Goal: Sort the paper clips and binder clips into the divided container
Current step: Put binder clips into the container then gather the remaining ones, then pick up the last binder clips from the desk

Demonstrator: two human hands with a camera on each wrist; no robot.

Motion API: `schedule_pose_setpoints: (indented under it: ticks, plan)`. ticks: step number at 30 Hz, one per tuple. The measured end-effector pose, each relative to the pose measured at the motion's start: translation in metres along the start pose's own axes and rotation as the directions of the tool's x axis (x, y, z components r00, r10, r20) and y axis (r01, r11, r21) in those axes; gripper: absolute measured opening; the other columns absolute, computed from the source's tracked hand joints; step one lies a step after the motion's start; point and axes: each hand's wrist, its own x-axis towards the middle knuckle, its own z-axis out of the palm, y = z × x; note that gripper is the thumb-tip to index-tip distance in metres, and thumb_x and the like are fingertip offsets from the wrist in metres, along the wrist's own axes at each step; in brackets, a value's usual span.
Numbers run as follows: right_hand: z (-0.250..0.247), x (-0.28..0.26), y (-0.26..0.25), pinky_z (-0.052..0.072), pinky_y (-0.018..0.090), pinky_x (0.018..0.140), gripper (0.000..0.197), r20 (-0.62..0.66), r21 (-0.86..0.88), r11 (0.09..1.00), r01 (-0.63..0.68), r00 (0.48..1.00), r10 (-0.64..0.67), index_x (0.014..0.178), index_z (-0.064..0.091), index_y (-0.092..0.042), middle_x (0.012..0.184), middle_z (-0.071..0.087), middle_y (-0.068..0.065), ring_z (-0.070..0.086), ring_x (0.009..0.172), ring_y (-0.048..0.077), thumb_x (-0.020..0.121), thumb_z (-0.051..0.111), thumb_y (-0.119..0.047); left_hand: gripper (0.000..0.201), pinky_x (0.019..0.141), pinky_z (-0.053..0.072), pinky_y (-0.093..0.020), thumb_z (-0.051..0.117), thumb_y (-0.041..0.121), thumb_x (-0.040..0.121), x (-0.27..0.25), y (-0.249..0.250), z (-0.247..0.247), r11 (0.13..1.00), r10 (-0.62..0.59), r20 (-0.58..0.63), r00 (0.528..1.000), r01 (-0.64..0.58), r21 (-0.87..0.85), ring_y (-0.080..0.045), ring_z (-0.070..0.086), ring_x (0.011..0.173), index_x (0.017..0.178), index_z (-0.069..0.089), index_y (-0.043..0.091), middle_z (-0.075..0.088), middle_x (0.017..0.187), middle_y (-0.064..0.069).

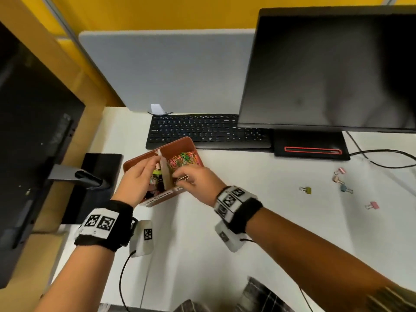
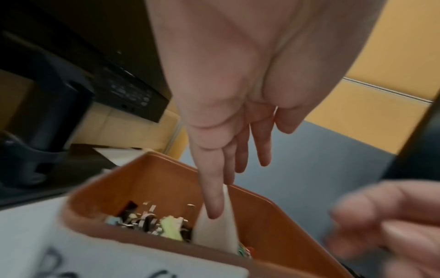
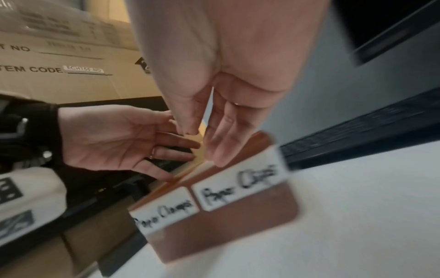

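A brown container sits mid-desk, split by a cardboard divider. Its right half holds colourful paper clips; its left half holds binder clips. My left hand hovers over the left half, and its straight fingers touch the divider. My right hand is at the container's front right corner and pinches a metallic paper clip. That clip is hidden in the right wrist view, where the hand is above the labels "Paper Clamps" and "Paper Clips".
Several loose binder clips lie on the white desk to the right: yellow, blue, pink. A black keyboard sits just behind the container. A monitor stands at the back right, another screen at the left.
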Motion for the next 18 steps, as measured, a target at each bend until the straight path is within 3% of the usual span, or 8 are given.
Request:
schedule_pose_setpoints:
  ticks: [1,3,5,6,9,13,15,18]
  plan:
    - [-0.012,-0.018,0.016,0.052,0.031,0.085,0.018,-0.015,-0.004,1.000,-0.008,1.000,0.007,0.105,0.063,-0.022,0.109,0.063,-0.001,0.062,0.087,0.014,0.087,0.060,-0.024,0.032,0.093,0.048,-0.034,0.038,0.036,0.097,-0.002,0.008,0.008,0.999,0.044,0.029,0.999,-0.045,0.023,-0.010,0.050,0.115,0.119,0.060,0.025,0.056,0.124,0.008]
    - [-0.044,-0.060,0.057,0.052,0.030,0.078,0.015,-0.084,-0.041,0.997,-0.073,0.994,0.069,0.100,0.065,-0.023,0.102,0.063,-0.005,0.062,0.075,0.013,0.086,0.062,-0.025,0.028,0.094,0.039,-0.021,0.041,0.028,0.097,-0.003,0.027,0.033,0.978,0.159,0.085,0.984,-0.168,0.120,-0.007,0.049,0.110,0.116,0.061,0.022,0.056,0.119,0.009]
    - [-0.081,-0.109,0.099,0.051,0.030,0.077,0.016,-0.194,-0.094,0.978,-0.186,0.967,0.165,0.099,0.066,-0.024,0.096,0.060,-0.009,0.059,0.069,0.012,0.083,0.066,-0.024,0.023,0.086,0.039,-0.009,0.045,0.022,0.095,-0.003,0.048,0.068,0.961,0.251,0.145,0.957,-0.264,0.082,-0.006,0.053,0.103,0.111,0.063,0.021,0.058,0.116,0.007]
    - [-0.098,-0.133,0.119,0.051,0.031,0.078,0.019,-0.259,-0.119,0.959,-0.258,0.940,0.220,0.101,0.066,-0.025,0.096,0.057,-0.010,0.058,0.069,0.012,0.082,0.067,-0.023,0.020,0.085,0.044,-0.010,0.048,0.022,0.094,-0.004,0.056,0.086,0.958,0.272,0.179,0.945,-0.283,0.037,-0.007,0.055,0.102,0.108,0.063,0.023,0.059,0.115,0.005]
    - [-0.152,-0.200,0.171,0.047,0.039,0.092,0.037,-0.459,-0.173,0.822,-0.542,0.783,0.420,0.112,0.060,-0.024,0.108,0.055,0.000,0.054,0.091,0.018,0.077,0.072,-0.025,0.020,0.090,0.048,-0.027,0.059,0.024,0.088,0.001,0.078,0.157,0.946,0.300,0.296,0.907,-0.324,0.034,-0.010,0.057,0.105,0.107,0.061,0.029,0.057,0.118,0.006]
    - [-0.204,-0.260,0.229,0.037,0.040,0.102,0.058,-0.555,-0.144,0.564,-0.813,0.538,0.634,0.127,0.048,-0.027,0.131,0.041,0.008,0.040,0.119,0.032,0.075,0.072,-0.030,0.037,0.092,0.039,-0.020,0.065,0.022,0.084,0.003,0.107,0.266,0.884,0.340,0.484,0.807,-0.449,0.128,-0.012,0.052,0.107,0.119,0.056,0.023,0.049,0.117,0.006]
    - [-0.213,-0.269,0.253,0.032,0.037,0.105,0.056,-0.530,-0.113,0.556,-0.823,0.523,0.667,0.127,0.049,-0.025,0.134,0.040,0.009,0.041,0.120,0.032,0.075,0.072,-0.025,0.039,0.095,0.034,-0.017,0.066,0.022,0.083,0.006,0.109,0.313,0.843,0.315,0.560,0.767,-0.497,0.207,-0.015,0.050,0.111,0.120,0.055,0.023,0.051,0.120,0.002]
    - [-0.217,-0.271,0.276,0.039,0.040,0.101,0.041,-0.502,-0.098,0.637,-0.765,0.590,0.632,0.112,0.064,-0.014,0.121,0.051,0.014,0.054,0.105,0.035,0.072,0.074,-0.011,0.041,0.100,0.037,-0.026,0.069,0.020,0.079,0.011,0.104,0.363,0.823,0.219,0.620,0.753,-0.484,0.297,-0.023,0.050,0.112,0.118,0.057,0.022,0.052,0.117,-0.003]
